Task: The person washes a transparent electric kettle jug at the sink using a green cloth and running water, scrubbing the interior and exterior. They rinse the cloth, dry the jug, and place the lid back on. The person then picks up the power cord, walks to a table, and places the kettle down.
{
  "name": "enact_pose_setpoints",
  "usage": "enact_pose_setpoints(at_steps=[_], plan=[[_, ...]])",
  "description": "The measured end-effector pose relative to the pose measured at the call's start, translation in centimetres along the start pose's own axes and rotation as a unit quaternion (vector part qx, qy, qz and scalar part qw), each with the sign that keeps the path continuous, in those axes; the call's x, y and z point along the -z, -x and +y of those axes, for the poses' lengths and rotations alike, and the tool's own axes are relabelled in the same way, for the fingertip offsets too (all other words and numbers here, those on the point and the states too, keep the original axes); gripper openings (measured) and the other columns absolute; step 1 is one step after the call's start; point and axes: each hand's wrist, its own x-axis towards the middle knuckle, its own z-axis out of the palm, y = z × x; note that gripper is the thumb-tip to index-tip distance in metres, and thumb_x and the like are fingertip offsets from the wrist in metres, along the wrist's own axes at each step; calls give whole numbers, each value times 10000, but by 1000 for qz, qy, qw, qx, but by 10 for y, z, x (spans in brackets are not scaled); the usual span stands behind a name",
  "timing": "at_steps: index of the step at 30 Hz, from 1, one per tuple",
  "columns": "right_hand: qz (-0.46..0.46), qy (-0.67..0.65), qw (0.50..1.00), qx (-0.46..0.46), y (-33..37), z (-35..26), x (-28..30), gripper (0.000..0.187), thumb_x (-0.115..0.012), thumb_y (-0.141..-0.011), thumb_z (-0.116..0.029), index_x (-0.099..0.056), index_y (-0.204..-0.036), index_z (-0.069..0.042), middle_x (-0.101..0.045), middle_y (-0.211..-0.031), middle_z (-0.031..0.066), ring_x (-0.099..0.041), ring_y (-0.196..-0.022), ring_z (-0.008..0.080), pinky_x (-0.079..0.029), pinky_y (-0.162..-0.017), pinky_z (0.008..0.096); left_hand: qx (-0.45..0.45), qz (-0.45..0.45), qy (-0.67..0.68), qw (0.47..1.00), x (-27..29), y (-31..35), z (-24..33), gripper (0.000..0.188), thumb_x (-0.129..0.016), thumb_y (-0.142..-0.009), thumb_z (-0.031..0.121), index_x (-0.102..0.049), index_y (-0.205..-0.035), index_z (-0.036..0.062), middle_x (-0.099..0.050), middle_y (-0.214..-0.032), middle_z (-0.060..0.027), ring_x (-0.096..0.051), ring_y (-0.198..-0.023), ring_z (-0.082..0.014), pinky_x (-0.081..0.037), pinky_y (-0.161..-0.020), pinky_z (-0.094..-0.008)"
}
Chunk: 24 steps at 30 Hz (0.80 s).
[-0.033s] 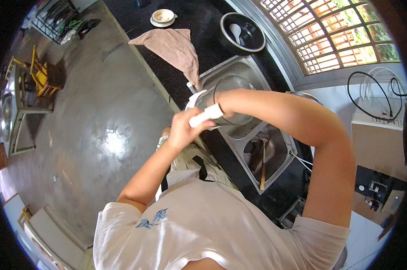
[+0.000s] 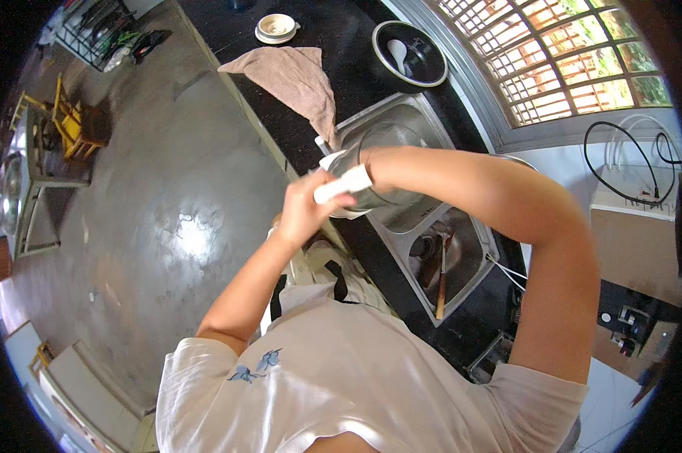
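Note:
My left hand (image 2: pixel 301 205) is closed around the white handle (image 2: pixel 344 184) of a clear glass jug (image 2: pixel 392 198) with white parts at its left end. The jug lies tilted over the sink's near edge, its wide round rim towards the basins. My right forearm (image 2: pixel 446 175) reaches across from the right, and its wrist goes into the jug. Behind the handle and glass, the fingers of my right hand are hidden, so what they hold does not show.
A steel double sink (image 2: pixel 401 219) is set in the black counter (image 2: pixel 280 136); a wooden-handled tool (image 2: pixel 441 279) lies in its nearer basin. Beyond are a brown cloth (image 2: pixel 288 79), a round cream lid (image 2: pixel 277 27) and a black bowl (image 2: pixel 382 53) with a white spoon (image 2: pixel 397 53).
The jug's handle and my left hand have shifted very slightly up and to the left. My right arm still reaches into the jug.

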Motion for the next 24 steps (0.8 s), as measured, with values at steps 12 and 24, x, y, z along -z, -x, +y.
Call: enact_pose_setpoints(at_steps=[12,24], plan=[[-85,183,961,191,-47,9,-34,302,-529,-796,-96,-610,-1084,-51,-638,-1097,167,-622,-959,315,-500,-795,381,-14,31,49,998,14,-30,-13,512,-844,-600,260,-688,-1054,81,-677,-863,-72,-619,-739,-155,-484,-684,-280],[-36,-268,961,60,91,-25,52,313,-497,-824,-206,-609,-996,31,-646,-867,110,-576,-772,199,-436,-730,340,-19,49,33,998,10,-20,-14,407,-829,-650,213,-685,-981,24,-688,-885,-54,-633,-794,-126,-488,-709,-262]])
